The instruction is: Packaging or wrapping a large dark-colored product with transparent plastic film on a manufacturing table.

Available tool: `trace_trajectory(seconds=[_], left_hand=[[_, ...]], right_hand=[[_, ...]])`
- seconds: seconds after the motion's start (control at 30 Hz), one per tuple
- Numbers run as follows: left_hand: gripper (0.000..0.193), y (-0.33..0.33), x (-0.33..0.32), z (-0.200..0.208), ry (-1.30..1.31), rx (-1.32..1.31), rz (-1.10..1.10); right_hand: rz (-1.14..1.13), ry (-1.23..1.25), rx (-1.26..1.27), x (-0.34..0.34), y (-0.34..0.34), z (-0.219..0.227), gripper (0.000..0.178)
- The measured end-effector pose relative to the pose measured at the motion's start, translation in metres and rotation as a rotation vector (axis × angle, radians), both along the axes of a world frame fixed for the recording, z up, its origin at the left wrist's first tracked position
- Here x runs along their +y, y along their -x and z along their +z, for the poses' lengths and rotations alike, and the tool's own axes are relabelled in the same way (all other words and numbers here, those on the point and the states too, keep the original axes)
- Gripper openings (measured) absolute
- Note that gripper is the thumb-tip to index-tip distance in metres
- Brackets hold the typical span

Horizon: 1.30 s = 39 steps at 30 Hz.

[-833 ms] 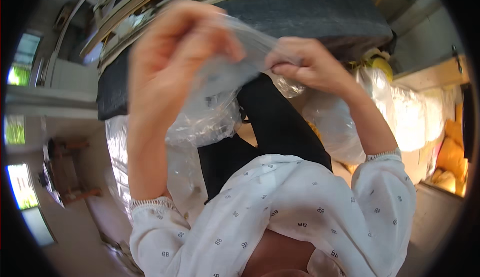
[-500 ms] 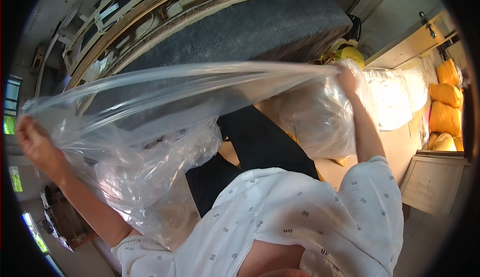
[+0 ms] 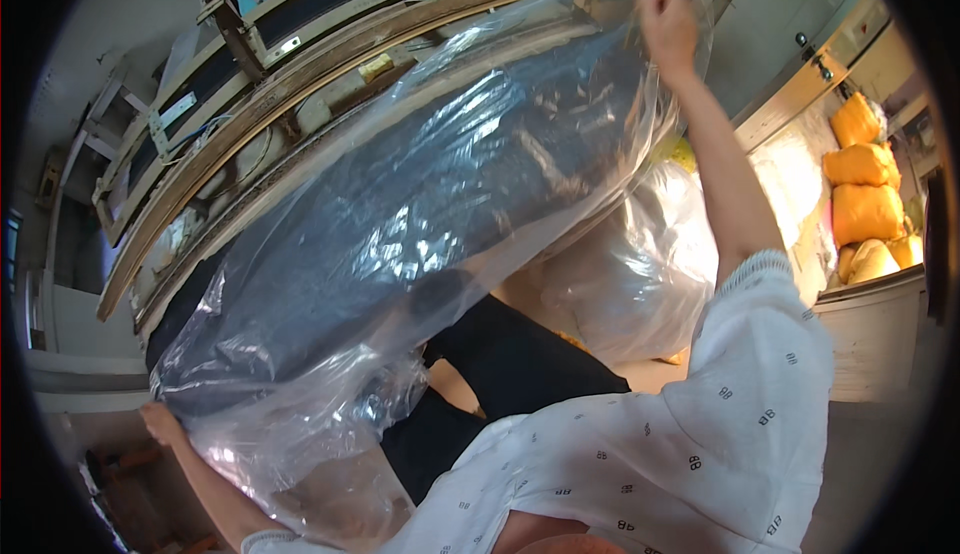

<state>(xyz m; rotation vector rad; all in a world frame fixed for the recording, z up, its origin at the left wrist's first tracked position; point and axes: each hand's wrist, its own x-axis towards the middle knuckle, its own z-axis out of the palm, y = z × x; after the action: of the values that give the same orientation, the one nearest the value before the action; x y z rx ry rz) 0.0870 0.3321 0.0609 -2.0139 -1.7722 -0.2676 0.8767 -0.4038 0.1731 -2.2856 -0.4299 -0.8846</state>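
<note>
One left hand (image 3: 158, 422) and one right hand (image 3: 668, 22) spread one clear plastic sheet (image 3: 420, 224); each grip clenches it.

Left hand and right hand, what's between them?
In the head view, clear plastic film stretches between the left hand and the right hand, with a dark surface showing through it.

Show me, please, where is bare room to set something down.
Small patches of beige floor show between the black trousers, clear bag and right sleeve. Crowded: the dark surface, mostly under clear plastic film stretched between left hand and right hand.
</note>
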Motion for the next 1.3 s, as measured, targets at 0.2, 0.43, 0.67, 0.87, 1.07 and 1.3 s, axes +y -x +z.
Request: trace_trajectory(seconds=[0.2, 0.43, 0.67, 0.87, 1.07, 1.3], left_hand=[[0.035, -0.06, 0.014, -0.016, 0.094, -0.171, 0.051], [0.031, -0.165, -0.001, 0.034, 0.062, 0.025, -0.354], [0.033, -0.36, -0.312, 0.063, 0.43, -0.204, -1.125], [0.036, -0.386, -0.263, 0.026, 0.146, -0.25, -1.032], [0.038, -0.409, -0.267, 0.018, 0.186, -0.221, -0.93], [0.041, -0.399, -0.263, 0.024, 0.203, -0.242, -0.897]], right_hand=[[0.103, 0.473, 0.182, -0.037, -0.017, -0.092, 0.06], [0.138, 0.58, 0.137, -0.041, -0.024, -0.099, 0.061], [0.193, 0.521, -0.174, -0.011, -0.014, -0.093, 0.039], [-0.025, -0.158, 1.134, -0.126, -0.052, -0.101, 0.042], [-0.316, 0.036, 1.059, -0.25, -0.063, -0.303, 0.036], [-0.716, 0.174, 1.2, -0.181, 0.082, -0.39, 0.048]])
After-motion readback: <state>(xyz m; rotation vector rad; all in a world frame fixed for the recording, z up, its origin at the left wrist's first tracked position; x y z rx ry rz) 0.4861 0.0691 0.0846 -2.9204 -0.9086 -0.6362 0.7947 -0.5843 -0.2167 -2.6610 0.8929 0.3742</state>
